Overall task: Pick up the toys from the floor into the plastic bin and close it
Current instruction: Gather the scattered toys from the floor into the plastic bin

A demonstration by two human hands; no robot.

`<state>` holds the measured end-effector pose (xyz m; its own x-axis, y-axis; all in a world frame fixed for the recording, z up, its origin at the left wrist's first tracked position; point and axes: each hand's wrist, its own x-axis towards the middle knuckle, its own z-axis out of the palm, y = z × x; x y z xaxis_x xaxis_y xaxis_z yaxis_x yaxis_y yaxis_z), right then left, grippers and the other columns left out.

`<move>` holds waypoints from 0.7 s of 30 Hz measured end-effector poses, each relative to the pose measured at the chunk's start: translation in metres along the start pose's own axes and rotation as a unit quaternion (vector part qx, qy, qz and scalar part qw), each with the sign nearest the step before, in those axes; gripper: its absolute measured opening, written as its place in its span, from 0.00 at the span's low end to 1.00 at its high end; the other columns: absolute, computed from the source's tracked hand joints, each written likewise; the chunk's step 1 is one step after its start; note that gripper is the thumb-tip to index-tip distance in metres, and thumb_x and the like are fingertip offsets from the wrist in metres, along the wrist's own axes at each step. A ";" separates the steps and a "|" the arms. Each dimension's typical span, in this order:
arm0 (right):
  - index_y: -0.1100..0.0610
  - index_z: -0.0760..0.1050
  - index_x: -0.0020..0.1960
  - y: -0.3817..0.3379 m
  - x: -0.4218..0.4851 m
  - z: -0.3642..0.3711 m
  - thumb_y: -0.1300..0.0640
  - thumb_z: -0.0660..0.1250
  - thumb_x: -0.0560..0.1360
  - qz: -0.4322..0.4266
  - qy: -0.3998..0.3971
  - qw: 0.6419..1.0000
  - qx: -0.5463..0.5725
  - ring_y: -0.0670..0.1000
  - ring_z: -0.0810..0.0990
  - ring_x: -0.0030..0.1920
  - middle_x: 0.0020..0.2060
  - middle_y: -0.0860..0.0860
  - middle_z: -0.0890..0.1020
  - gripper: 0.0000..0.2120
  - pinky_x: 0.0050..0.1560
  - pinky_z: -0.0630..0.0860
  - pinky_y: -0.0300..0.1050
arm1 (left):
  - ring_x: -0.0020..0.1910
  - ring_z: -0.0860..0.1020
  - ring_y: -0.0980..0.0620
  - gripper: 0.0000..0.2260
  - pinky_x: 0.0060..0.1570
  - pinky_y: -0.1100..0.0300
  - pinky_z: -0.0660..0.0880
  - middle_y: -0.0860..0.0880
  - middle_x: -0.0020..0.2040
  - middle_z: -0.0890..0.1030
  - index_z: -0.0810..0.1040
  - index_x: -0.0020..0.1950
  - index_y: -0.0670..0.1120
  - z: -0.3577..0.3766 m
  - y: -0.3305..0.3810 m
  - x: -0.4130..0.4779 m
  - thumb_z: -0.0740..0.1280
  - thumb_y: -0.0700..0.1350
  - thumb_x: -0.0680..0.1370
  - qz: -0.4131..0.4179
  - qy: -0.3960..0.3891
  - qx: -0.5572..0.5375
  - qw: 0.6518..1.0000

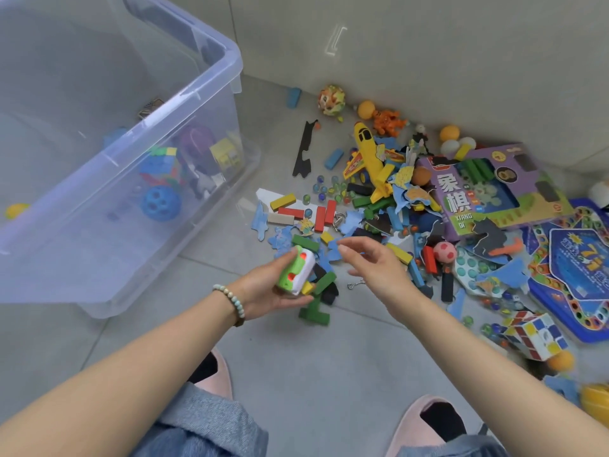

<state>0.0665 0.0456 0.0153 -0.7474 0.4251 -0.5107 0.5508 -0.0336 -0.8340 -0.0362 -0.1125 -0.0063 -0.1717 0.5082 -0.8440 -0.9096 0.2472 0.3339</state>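
Observation:
My left hand grips a small green and white toy car just above the floor, right of the bin. My right hand hovers open beside it, fingers spread, holding nothing. The clear plastic bin stands open at the left with no lid on it; inside lie a blue holed ball, a colourful cube and other toys. A pile of toys covers the floor ahead and to the right: a yellow toy plane, coloured wooden blocks, marbles, blue foam pieces and a purple game box.
A blue board game tray and a puzzle cube lie at the far right. The wall runs behind the pile. My pink slippers stand on the grey tile floor below my hands.

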 end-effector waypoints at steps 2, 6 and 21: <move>0.45 0.73 0.58 0.016 -0.002 0.000 0.49 0.72 0.71 0.000 -0.008 0.995 -0.095 0.48 0.72 0.61 0.62 0.47 0.72 0.17 0.60 0.74 0.46 | 0.45 0.79 0.49 0.17 0.38 0.55 0.82 0.45 0.48 0.78 0.71 0.63 0.44 -0.013 -0.006 0.000 0.61 0.52 0.79 0.022 0.037 0.014 0.999; 0.42 0.60 0.70 0.048 -0.007 0.023 0.45 0.78 0.63 -0.025 -0.109 0.954 -0.279 0.50 0.55 0.72 0.70 0.46 0.55 0.41 0.72 0.56 0.47 | 0.48 0.79 0.46 0.17 0.41 0.51 0.81 0.43 0.53 0.78 0.67 0.67 0.45 -0.043 -0.013 -0.002 0.61 0.47 0.80 0.053 0.073 0.027 0.996; 0.48 0.72 0.57 0.070 0.005 0.045 0.54 0.75 0.68 -0.051 -0.015 0.965 -0.256 0.47 0.72 0.53 0.55 0.45 0.69 0.20 0.55 0.70 0.37 | 0.51 0.79 0.45 0.16 0.44 0.50 0.81 0.44 0.55 0.76 0.66 0.66 0.48 -0.062 -0.013 -0.011 0.63 0.45 0.79 0.037 0.065 0.027 0.997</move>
<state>0.0849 0.0047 -0.0547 -0.8137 0.3753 -0.4440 0.5795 0.4619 -0.6715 -0.0460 -0.1723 -0.0272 -0.2876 0.4163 -0.8626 -0.8718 0.2590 0.4157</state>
